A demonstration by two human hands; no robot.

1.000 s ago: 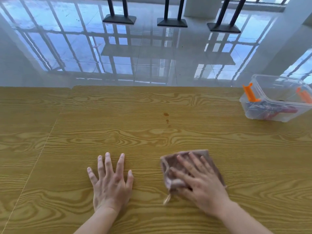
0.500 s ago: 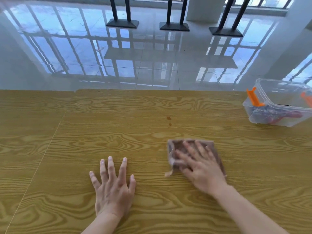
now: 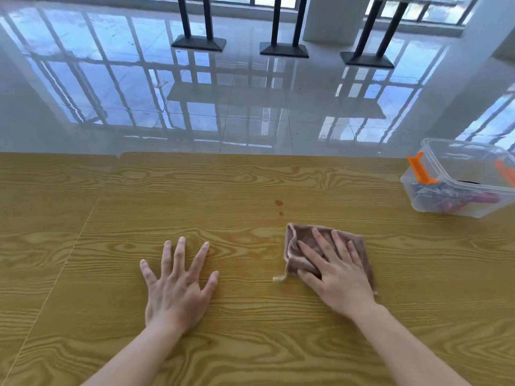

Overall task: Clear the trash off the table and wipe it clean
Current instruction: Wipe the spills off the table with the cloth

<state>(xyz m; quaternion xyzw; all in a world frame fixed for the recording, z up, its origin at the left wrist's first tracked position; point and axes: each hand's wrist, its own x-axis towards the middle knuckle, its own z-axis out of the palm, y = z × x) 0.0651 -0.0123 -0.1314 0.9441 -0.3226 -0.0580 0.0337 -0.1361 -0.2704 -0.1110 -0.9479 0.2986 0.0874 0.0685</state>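
Cloth (image 3: 315,246), brownish and folded, lies flat on the wood-grain desk (image 3: 250,344), right of centre. Right hand (image 3: 338,277) presses palm-down on top of it, fingers (image 3: 320,243) spread and extended, released flat rather than gripping; a loose pale tag of the cloth sticks out at its near-left corner. Left hand (image 3: 178,285) rests flat on the bare desk, well apart from the cloth, fingers splayed, holding nothing. Two small brown stains (image 3: 279,203) sit on the desk just beyond the cloth's far-left corner, not touching it. Clear bin (image 3: 457,201) with orange clips stands at the desk's far-right edge, with coloured contents inside, too blurred to identify. Seam line runs diagonally across the desk on the left. Glossy tiled floor (image 3: 250,107) beyond the desk.
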